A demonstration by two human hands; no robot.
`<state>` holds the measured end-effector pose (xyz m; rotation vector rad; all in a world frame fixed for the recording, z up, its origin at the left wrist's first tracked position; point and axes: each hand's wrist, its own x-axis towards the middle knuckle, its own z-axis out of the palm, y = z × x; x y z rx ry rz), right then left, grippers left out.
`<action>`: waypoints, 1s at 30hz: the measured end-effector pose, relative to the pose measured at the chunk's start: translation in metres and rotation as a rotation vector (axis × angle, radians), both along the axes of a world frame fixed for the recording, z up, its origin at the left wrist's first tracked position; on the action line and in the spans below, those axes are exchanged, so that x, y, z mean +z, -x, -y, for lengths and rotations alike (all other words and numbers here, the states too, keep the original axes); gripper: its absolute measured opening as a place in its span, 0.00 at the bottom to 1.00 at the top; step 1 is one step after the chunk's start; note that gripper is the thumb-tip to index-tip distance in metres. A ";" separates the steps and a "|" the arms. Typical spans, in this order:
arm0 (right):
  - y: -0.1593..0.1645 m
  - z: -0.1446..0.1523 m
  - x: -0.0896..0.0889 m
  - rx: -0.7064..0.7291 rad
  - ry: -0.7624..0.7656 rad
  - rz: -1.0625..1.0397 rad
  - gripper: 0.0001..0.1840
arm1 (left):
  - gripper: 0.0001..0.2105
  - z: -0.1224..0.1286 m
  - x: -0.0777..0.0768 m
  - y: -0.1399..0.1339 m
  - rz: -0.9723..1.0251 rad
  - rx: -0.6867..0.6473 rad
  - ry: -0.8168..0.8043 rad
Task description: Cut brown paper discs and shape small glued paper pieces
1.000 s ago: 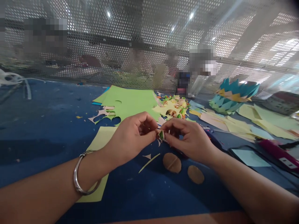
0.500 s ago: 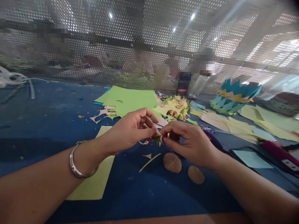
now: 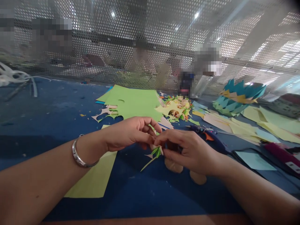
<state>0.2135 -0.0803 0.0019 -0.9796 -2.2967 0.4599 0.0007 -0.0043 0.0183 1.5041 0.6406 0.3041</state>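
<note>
Between my two hands is a small paper flower (image 3: 156, 151), green with pale pink petals, pinched at its edges. My left hand (image 3: 134, 132) holds it from the left with thumb and fingers. From the right, my right hand (image 3: 185, 148) grips it with thumb and forefinger. Below the flower lie a thin yellow-green paper strip (image 3: 148, 165) and a pale scrap. Two brown paper ovals, one nearer (image 3: 173, 165) and one farther right (image 3: 198, 177), lie partly hidden under my right hand. A yellow-green sheet (image 3: 93, 184) rests beneath my left forearm.
Green paper sheets (image 3: 138, 101) lie ahead, with a heap of small paper flowers (image 3: 180, 107) beside them. A glue gun (image 3: 211, 136) is to the right, near a pale blue paper (image 3: 255, 161). A folded-paper bowl (image 3: 239, 97) stands behind. A perforated metal screen (image 3: 150, 40) borders the table.
Both hands have moved slightly down, and the flower has turned so more of its green shows. My right hand now covers more of the brown ovals; the glue gun is more exposed.
</note>
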 end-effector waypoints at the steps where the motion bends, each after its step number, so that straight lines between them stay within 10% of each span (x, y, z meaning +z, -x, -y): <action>1: 0.000 0.000 0.000 0.012 0.001 0.018 0.12 | 0.13 0.001 0.000 0.000 -0.008 0.002 0.003; 9: -0.001 -0.001 0.001 -0.037 0.065 -0.110 0.13 | 0.12 0.003 -0.002 -0.004 0.071 0.219 -0.014; 14: -0.004 -0.005 0.003 -0.167 0.090 -0.222 0.08 | 0.06 0.013 -0.001 -0.005 0.148 0.502 -0.538; 21: -0.007 -0.012 -0.002 -0.263 0.093 -0.322 0.09 | 0.10 0.033 0.000 -0.002 0.148 0.351 -1.196; 30: -0.007 -0.014 -0.002 -0.263 0.112 -0.333 0.07 | 0.08 0.029 0.001 -0.002 0.013 0.301 -1.196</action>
